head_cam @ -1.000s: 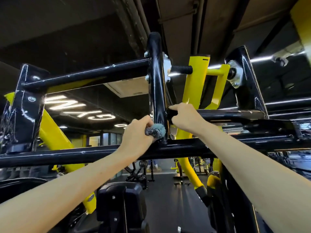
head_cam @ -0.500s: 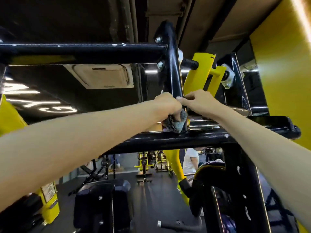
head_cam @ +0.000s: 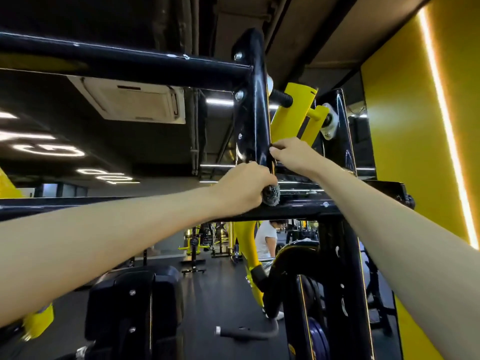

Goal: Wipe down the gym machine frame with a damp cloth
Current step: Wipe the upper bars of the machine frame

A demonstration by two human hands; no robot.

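Observation:
The gym machine's black frame (head_cam: pixel 253 105) rises overhead, with a vertical plate joining a long horizontal tube at top and a crossbar (head_cam: pixel 324 207) below. My left hand (head_cam: pixel 241 188) grips a bunched grey cloth (head_cam: pixel 271 194) and presses it against the foot of the vertical plate, just above the crossbar. My right hand (head_cam: pixel 291 155) is curled round the plate's right edge a little higher, fingers hooked over it. A yellow lever arm (head_cam: pixel 292 113) sits behind the plate.
A yellow wall (head_cam: pixel 410 126) with a light strip stands close on the right. Below are a black padded seat (head_cam: pixel 132 305), a handle (head_cam: pixel 246 332) and weight plates (head_cam: pixel 318 336). A person in a white shirt (head_cam: pixel 266 240) stands among machines farther back.
The view has shifted closer and to the right. My left hand slid the cloth slightly along the base of the plate, and my right hand rose a little up its edge.

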